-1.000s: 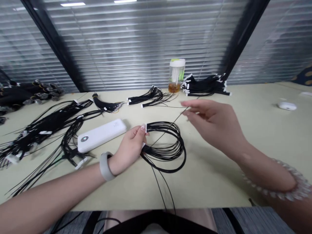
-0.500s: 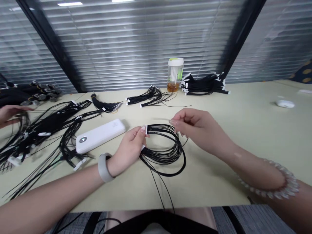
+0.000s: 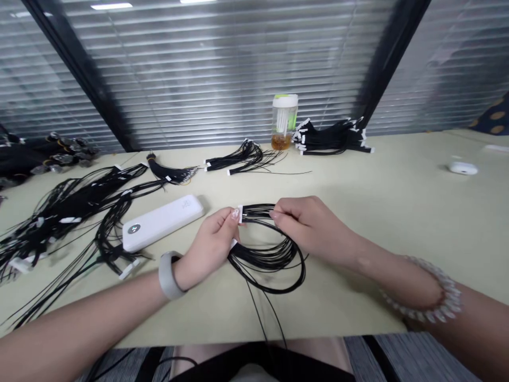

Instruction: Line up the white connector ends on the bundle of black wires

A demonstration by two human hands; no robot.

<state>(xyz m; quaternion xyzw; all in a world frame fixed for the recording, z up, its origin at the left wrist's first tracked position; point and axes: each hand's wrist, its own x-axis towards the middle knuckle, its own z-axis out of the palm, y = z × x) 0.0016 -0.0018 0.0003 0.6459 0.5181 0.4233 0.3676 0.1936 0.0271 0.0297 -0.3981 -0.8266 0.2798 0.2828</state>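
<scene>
In the head view, a looped bundle of thin black wires (image 3: pixel 270 260) lies in front of me, with a white connector (image 3: pixel 240 213) at its upper end. My left hand (image 3: pixel 210 241) pinches that connector between thumb and fingers. A second white piece shows just below my fingertips. My right hand (image 3: pixel 314 223) is closed at the top of the loop, thumb against forefinger, on a thin black wire. A small shiny tip lies close to the connector's face; whether it is in a slot I cannot tell. Two loose wires hang over the table's front edge.
A white power bank (image 3: pixel 163 223) lies left of my left hand. More black wire bundles (image 3: pixel 79 201) cover the left side. Behind stand a drink bottle (image 3: pixel 284 122) and a stack of black harnesses (image 3: pixel 334 138). A white earbud case (image 3: pixel 463 168) sits right.
My right hand has moved left and closed in on the connector with the wire. My left hand stays put. Another person's hand at the far left has gone out of view.
</scene>
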